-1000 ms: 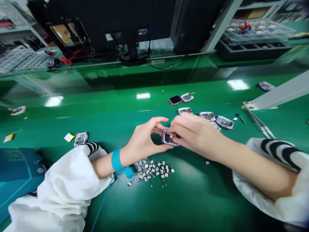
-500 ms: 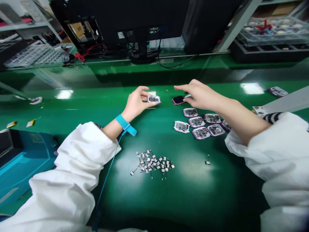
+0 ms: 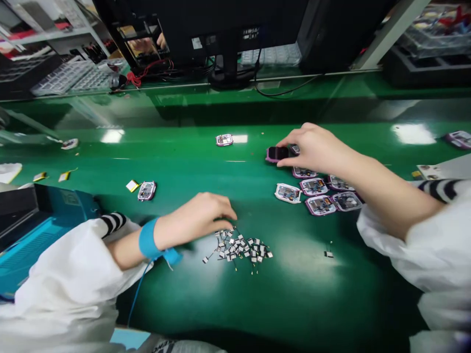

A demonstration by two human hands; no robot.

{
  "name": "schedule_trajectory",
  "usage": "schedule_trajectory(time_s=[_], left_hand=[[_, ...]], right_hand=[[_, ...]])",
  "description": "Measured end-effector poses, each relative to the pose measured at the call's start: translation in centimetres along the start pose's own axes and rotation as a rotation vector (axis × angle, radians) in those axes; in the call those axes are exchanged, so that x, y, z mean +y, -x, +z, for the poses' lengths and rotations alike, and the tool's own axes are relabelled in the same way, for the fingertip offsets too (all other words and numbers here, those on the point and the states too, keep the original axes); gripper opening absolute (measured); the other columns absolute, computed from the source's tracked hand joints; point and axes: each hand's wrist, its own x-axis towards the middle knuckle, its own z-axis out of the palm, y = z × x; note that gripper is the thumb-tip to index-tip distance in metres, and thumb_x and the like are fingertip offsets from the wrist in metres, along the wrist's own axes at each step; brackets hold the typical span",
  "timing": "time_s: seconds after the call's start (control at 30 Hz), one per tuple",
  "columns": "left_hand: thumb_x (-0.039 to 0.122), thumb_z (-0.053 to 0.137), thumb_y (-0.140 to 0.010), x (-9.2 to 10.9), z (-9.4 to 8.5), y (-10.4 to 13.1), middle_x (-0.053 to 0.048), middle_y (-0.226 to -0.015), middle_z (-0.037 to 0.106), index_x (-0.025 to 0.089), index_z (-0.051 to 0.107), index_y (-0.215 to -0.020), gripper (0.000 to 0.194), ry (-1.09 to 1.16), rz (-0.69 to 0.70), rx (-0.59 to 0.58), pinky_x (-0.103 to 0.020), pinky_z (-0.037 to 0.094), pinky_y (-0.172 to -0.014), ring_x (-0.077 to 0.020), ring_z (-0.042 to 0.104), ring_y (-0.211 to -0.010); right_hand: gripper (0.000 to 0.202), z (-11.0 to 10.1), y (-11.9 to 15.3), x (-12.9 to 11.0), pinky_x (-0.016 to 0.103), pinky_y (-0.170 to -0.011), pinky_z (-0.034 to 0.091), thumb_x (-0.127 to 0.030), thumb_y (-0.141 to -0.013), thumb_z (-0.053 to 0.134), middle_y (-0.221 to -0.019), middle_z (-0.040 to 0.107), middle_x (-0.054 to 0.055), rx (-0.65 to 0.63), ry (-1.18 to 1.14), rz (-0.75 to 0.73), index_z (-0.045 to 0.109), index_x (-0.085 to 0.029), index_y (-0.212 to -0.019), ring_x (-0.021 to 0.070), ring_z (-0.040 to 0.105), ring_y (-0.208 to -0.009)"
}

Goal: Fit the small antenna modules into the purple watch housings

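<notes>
My left hand (image 3: 202, 218) hovers at the upper left edge of a pile of small components with short leads (image 3: 241, 247). Its thumb and fingers are bent but apart, with nothing visible between them. Over on the right, my right hand (image 3: 312, 147) grips a pink watch case (image 3: 276, 154), dark screen upward, between thumb and fingers. An open watch case (image 3: 224, 140) with its circuit board showing lies alone at the middle back. Several more open watch cases (image 3: 320, 205) sit below my right forearm, beside a white one (image 3: 288, 193).
A monitor stand (image 3: 230, 71) and cables stand behind the bench. To the left are a teal box (image 3: 55, 245), yellow batteries (image 3: 64, 175) and another open case (image 3: 147, 190). One loose component (image 3: 328, 254) lies at right. A blue cord (image 3: 138, 294) trails from my left wristband (image 3: 149, 239).
My left hand has let go of the open watch case, which rests on the bench, and has come down toward the component pile. My right hand has closed around the dark-screened case.
</notes>
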Motion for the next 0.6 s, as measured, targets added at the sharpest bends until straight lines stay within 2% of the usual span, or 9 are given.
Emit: schedule_trajectory(time_s=[0.07, 0.2, 0.3, 0.4, 0.47, 0.6], left_hand=[[0.023, 0.052, -0.082, 0.5, 1.4, 0.9, -0.001, -0.088, 0.062, 0.021, 0.064, -0.09, 0.015, 0.001, -0.009, -0.043, -0.021, 0.042, -0.068, -0.0115, 0.059, -0.076], [0.02, 0.061, -0.074, -0.1, 2.6, 0.2, -0.002, -0.079, 0.062, 0.018, 0.065, -0.076, 0.005, 0.145, -0.078, 0.034, -0.021, 0.042, -0.064, -0.0123, 0.058, -0.071], [0.02, 0.067, -0.067, -0.9, 2.4, -0.5, 0.0, -0.066, 0.062, 0.015, 0.062, -0.067, 0.007, 0.269, -0.115, 0.037, -0.019, 0.044, -0.055, -0.0106, 0.059, -0.06], [0.026, 0.065, -0.069, -1.5, 2.0, -0.6, 0.0, -0.064, 0.064, 0.014, 0.059, -0.067, 0.014, 0.43, -0.144, 0.053, -0.018, 0.048, -0.054, -0.0102, 0.062, -0.058], [0.025, 0.066, -0.069, -1.4, 1.9, -0.5, -0.001, -0.067, 0.065, 0.013, 0.057, -0.07, 0.015, 0.654, -0.181, 0.157, -0.018, 0.05, -0.058, -0.0099, 0.062, -0.062], [0.018, 0.073, -0.061, -0.2, 2.1, -0.4, 0.002, -0.066, 0.064, 0.015, 0.061, -0.076, 0.02, 1.259, -0.221, 0.43, -0.016, 0.05, -0.06, -0.0067, 0.061, -0.061]], right_hand=[[0.037, -0.1, 1.5, -2.7, 0.031, -0.066, 0.04, -0.043, -0.067, 0.064, -0.086, 0.064, 0.006, -0.016, -0.034, -0.061, 0.064, -0.02, -0.096, 0.0216, 0.049, -0.081], [0.032, 1.4, 4.1, -7.1, 0.029, -0.066, 0.042, -0.033, -0.065, 0.069, -0.084, 0.064, 0.004, -0.035, -0.145, -0.18, 0.065, -0.017, -0.093, 0.0188, 0.051, -0.079], [0.037, 2.5, 5.2, -8.4, 0.029, -0.067, 0.045, -0.033, -0.066, 0.068, -0.094, 0.063, 0.005, 0.032, -0.201, -0.18, 0.062, -0.017, -0.099, 0.0183, 0.051, -0.082], [0.039, 2.2, 6.0, -9.2, 0.031, -0.069, 0.046, -0.035, -0.067, 0.067, -0.097, 0.062, 0.006, 0.145, -0.25, -0.122, 0.061, -0.017, -0.101, 0.018, 0.052, -0.082], [0.032, 1.4, 6.4, -10.0, 0.029, -0.067, 0.046, -0.036, -0.07, 0.064, -0.09, 0.065, 0.003, 0.206, -0.337, -0.082, 0.062, -0.018, -0.096, 0.0156, 0.053, -0.077], [0.024, 0.3, 7.0, -12.1, 0.025, -0.064, 0.046, -0.035, -0.07, 0.064, -0.08, 0.067, 0.0, 0.328, -0.506, -0.077, 0.062, -0.017, -0.087, 0.0119, 0.056, -0.071]])
